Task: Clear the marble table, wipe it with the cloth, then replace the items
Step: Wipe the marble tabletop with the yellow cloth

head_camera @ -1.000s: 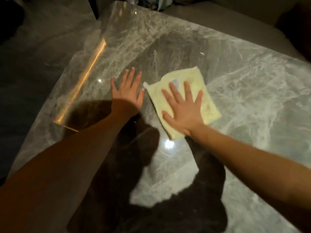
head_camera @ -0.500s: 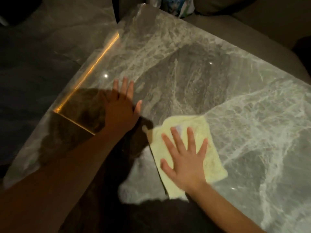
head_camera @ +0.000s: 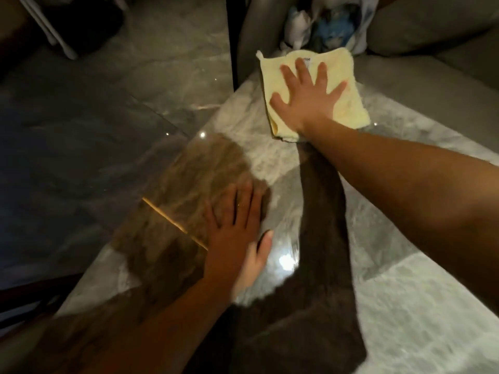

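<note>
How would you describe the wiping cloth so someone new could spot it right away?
Start at the grey veined marble table and follow it to its far corner by the sofa. There the right hand presses flat on the cloth. It is square, pale yellow and fluffy, the only bright soft thing on the stone.

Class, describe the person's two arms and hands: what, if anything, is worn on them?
Both forearms are bare, with no sleeves, watch or gloves in view. The left hand may carry a thin ring on one finger, though blur leaves that unsure. The right hand shows nothing worn.
</note>
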The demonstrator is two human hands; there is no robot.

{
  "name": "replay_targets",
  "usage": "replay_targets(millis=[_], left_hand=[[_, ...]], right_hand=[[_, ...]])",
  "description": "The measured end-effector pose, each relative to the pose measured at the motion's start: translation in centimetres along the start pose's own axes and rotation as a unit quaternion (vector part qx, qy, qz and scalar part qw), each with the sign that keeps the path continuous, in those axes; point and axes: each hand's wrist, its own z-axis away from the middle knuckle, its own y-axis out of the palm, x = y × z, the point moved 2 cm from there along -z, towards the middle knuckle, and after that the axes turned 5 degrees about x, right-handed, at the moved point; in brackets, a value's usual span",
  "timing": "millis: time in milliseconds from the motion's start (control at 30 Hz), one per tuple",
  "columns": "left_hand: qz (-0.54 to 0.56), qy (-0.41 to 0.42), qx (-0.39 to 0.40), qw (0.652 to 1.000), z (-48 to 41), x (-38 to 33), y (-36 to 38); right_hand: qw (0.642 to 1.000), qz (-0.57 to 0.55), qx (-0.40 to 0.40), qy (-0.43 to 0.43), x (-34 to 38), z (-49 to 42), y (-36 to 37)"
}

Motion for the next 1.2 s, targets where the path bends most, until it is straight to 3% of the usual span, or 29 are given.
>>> replay_targets(millis=[267,433,700,900,1200], left_hand=[[0.070,-0.017,-0.004,0.997,-0.5,0.5,-0.3],[0.122,-0.018,-0.014,0.992,-0.2,0.7,-0.5],[0.059,0.071,-0.033,0.995,0.9,-2.5,-0.2],[0.064,0.087,-0.004,0.994,-4.4,-8.4,-0.7],[0.041,0.053,0.000,0.998,-4.6,-10.4,0.9]], right_hand=[[0.992,0.038,0.036,-0.119,-1.1,7.3,0.6],[0.989,0.047,0.040,-0.137,-1.3,22.3,4.8],[0.995,0.013,0.040,-0.094,-2.9,46.9,9.5],[0.998,-0.004,0.010,0.058,-5.0,41.3,9.0],[0.981,-0.061,-0.044,0.181,-18.2,17.5,1.6]])
